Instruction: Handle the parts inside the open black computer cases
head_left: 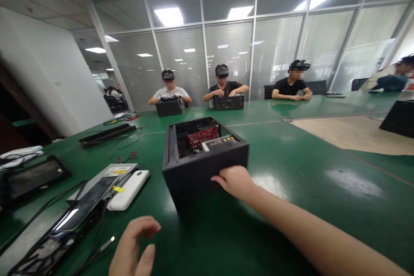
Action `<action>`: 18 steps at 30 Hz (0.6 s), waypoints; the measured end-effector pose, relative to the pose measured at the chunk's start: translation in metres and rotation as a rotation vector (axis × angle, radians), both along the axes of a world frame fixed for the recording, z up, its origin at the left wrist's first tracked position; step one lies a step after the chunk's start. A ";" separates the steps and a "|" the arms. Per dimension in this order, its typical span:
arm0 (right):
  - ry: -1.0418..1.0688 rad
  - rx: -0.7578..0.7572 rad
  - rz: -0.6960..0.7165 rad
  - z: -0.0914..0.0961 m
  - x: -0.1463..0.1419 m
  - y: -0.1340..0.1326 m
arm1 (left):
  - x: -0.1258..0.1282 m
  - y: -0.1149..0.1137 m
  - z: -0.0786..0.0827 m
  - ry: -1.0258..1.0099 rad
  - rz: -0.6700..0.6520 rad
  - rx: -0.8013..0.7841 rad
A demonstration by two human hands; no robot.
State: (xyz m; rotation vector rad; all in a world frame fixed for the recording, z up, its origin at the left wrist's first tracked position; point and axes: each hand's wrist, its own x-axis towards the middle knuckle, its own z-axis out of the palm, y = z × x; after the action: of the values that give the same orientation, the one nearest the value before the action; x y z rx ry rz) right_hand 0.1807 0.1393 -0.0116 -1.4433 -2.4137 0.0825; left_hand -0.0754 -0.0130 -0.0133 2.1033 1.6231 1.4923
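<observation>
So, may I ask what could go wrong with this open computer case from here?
Only the right hand holds the computer case, so it might slip or tip. The exposed red board inside could get knocked. The left hand, close to a cable end, might snag it.

You are looking at a green bench [300, 177], where the case [202, 170] before you is showing black outside and a red circuit board [201, 137] within; the blurred box [220, 143] beside that board is possibly looking silver, with yellow marks. Left of you, a device [130, 192] is gleaming white by a yellow tag [119, 189]. Blinds [229, 51] are showing grey stripes; a sheet [346, 133] is looking tan.
</observation>
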 end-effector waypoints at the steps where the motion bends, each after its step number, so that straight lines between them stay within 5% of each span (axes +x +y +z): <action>1: 0.024 -0.003 0.046 -0.007 -0.014 0.021 | 0.003 0.004 0.009 0.094 -0.030 -0.042; 5: 0.106 0.034 0.125 -0.031 -0.040 0.073 | 0.033 0.022 0.043 0.448 -0.229 -0.264; 9: 0.224 0.096 0.028 -0.039 -0.007 0.082 | 0.057 0.055 0.050 0.559 -0.329 -0.373; 14: 0.342 0.132 -0.110 -0.047 0.052 0.070 | 0.055 0.146 0.011 0.588 -0.345 -0.492; 18: 0.360 0.121 -0.096 -0.050 0.090 0.032 | 0.036 0.205 -0.032 0.269 -0.201 -0.543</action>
State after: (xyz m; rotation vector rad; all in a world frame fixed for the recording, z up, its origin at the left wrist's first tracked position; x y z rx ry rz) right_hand 0.2709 0.1710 -0.0619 -1.3566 -2.0230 0.1569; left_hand -0.0390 0.1923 -0.0449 2.1152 1.5979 0.6313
